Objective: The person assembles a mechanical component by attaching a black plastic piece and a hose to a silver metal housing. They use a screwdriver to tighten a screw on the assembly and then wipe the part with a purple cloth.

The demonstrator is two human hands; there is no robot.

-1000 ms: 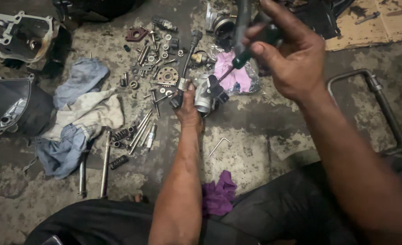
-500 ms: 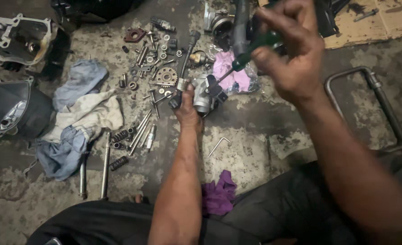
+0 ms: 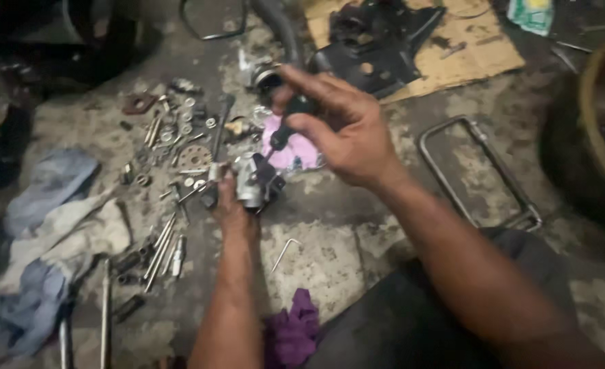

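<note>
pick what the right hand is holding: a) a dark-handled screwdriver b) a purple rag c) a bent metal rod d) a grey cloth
a: the right hand grips a dark-handled screwdriver whose tip points down at the metal part that the left hand holds; the purple rag lies on the floor nearer the person.

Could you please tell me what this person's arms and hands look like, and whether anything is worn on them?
Both forearms are bare up to the frame edge: no sleeves, gloves, watch or rings show. The left hand is mostly hidden behind its own wrist. The right hand shows its back and knuckles. The picture is too blurred to tell grime or marks.
</note>
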